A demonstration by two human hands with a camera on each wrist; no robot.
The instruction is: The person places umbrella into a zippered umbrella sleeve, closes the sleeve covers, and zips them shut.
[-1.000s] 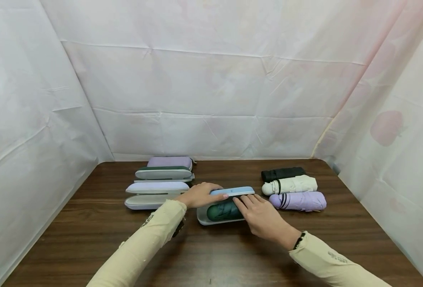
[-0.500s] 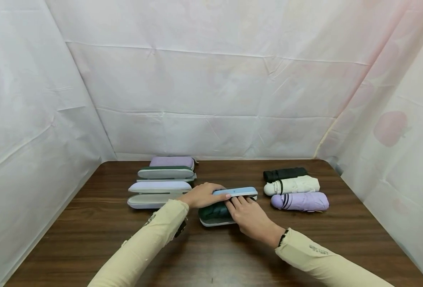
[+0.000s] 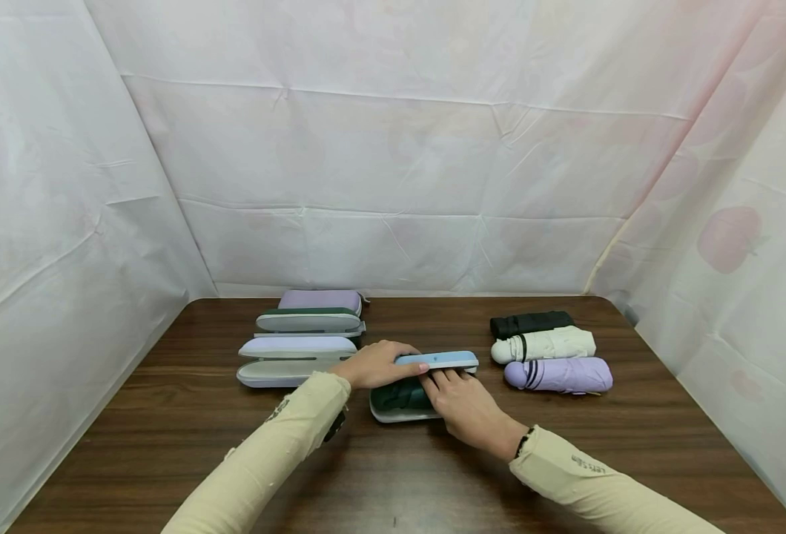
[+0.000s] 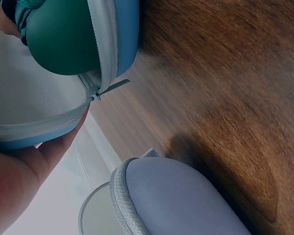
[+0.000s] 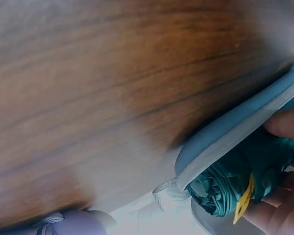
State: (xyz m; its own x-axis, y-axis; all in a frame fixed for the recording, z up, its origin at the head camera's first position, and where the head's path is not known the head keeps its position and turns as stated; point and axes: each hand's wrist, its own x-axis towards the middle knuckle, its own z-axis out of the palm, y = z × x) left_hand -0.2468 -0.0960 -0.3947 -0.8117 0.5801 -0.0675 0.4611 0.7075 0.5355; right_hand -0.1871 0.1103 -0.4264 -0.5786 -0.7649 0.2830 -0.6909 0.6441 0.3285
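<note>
Dark wood worktop (image 3: 166, 445), enclosed on three sides by white sheeting.

Item in hand: blue case (image 3: 433, 361), hinged and zipped, lying at the centre of the head view with its long axis running left to right across the frame, directly ahead of both hands. Lid half lowered over a folded dark green umbrella (image 3: 400, 397), which rests lengthwise in the lower shell, same axis as the case. Left wrist view shows the umbrella's rounded end (image 4: 63, 41) against the zip edge; right wrist view shows its other end with a yellow tag (image 5: 242, 203) between the two shells.

Left hand (image 3: 373, 363): at the case's left end, fingers laid along the lid's top, thumb side curled under it, gripping the lid.
Right hand (image 3: 463, 400): comes in from the lower right, fingers nearly straight, tips pressing on the umbrella and the lid's front edge near the middle. Both hands touch the case; the right covers more of its length.

Other stock: two open cases at centre left, lilac (image 3: 296, 347) and green-edged (image 3: 309, 322), a closed lilac case (image 3: 319, 299) behind them. Right of centre, well apart from the hands, three folded umbrellas lie side by side: black (image 3: 529, 323), cream (image 3: 543, 345), lilac (image 3: 560, 374).
</note>
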